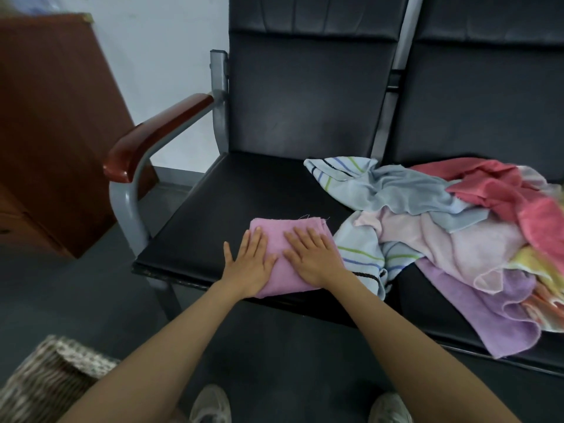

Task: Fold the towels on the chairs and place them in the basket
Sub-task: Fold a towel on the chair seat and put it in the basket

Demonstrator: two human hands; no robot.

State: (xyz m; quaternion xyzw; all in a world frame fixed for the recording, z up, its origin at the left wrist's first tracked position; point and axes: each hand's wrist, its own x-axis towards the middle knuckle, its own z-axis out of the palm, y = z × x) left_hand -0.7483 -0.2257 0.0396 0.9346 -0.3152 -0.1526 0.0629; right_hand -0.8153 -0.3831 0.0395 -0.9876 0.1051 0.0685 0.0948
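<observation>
hands: left hand (250, 262) and right hand (312, 254) lay palm-down, side by side, on the folded pink towel (287, 236). fingers of both were straight and slightly spread, pressing flat and gripping nothing. the left thumb reached off the cloth onto the seat.

pink towel: nubby terry-type cloth, folded to a rough rectangle, a few loose threads at the far edge. it rested on the front part of the left chair seat (232, 196), close to the front rim and just left of the loose pile.

chair seat: black, smooth, leather-like padding with a dull sheen, scuffed along the front rim. frame (126, 206) was grey metal tube. armrest (158, 129) was glossy reddish-brown wood with a rounded end.

towel pile (442, 236): unfolded and crumpled, spread from the left seat over the right one. pieces seen: pale blue with thin green, blue and black stripes; plain grey-blue; coral red; pale pink; yellow; lilac, with a corner hanging over the front rim. the striped edge lay just beside the right hand; whether they touched could not be told.

basket (52, 370): woven wicker, brown and cream, on the dark floor at lower left, partly behind the left forearm. its inside was not seen.

cabinet (55, 117): reddish-brown wood, left of the chair. pale sneakers (210, 404) showed at the bottom edge.
</observation>
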